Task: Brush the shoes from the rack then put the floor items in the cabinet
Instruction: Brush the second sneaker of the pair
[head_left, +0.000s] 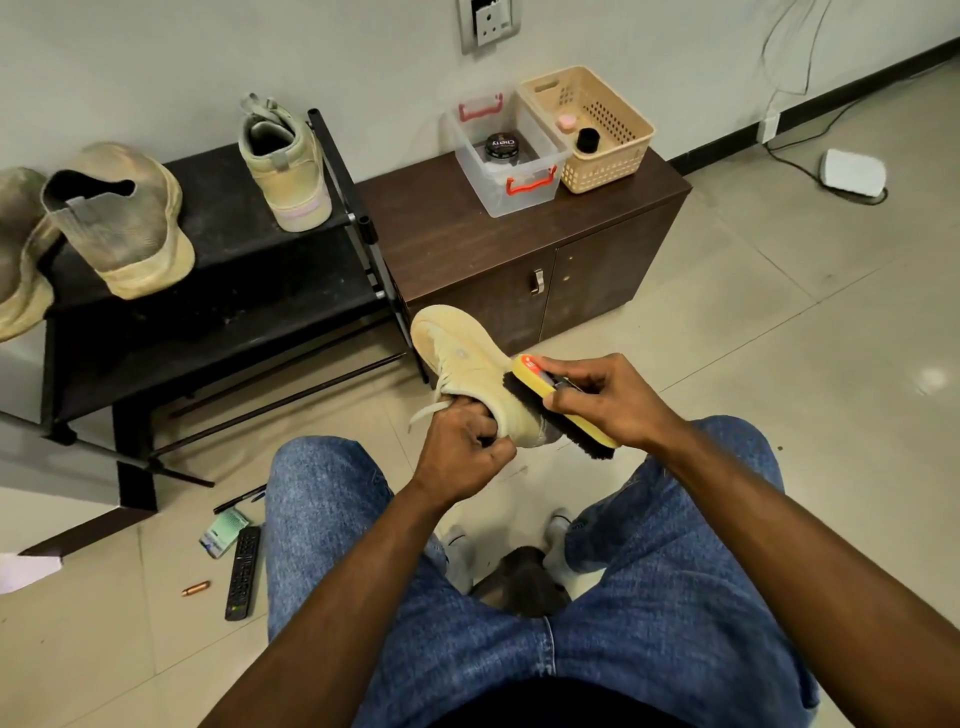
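Fingers (467, 434) of the left hand (462, 452) are curled shut around the heel opening of a pale yellow suede lace-up shoe (467, 364), some tucked inside the collar, so the shoe is held off the floor with its toe pointing away from the person. That grip seems chosen to steady the shoe and turn its side towards the brush.

Fingers (563, 397) of the right hand (608, 400) are closed over the back of a yellow-backed shoe brush with dark bristles (556, 410). The bristles, just below those fingers, press against the shoe's side near the heel, judged to be mid-brushing.

Beyond the fingers and to their left stands a black two-tier metal shoe rack (218, 249). On its top shelf sit a matching pale high-top shoe (285, 166), heel outward, and a dusty grey-beige knit slip-on shoe (117, 218); these look yet to be brushed.

Straight beyond the fingers is a low dark brown wooden cabinet (519, 249), doors closed. On it rest a clear plastic box with red clips (506, 156) and a beige perforated plastic basket (589, 127).

Nearer than the fingers and to the left, on the tiled floor (779, 338), lie a black remote control (243, 571), a black pen (239, 499), a small green packet (224, 531) and a small copper-coloured cylinder (196, 588), apparently the items still to go into the cabinet.
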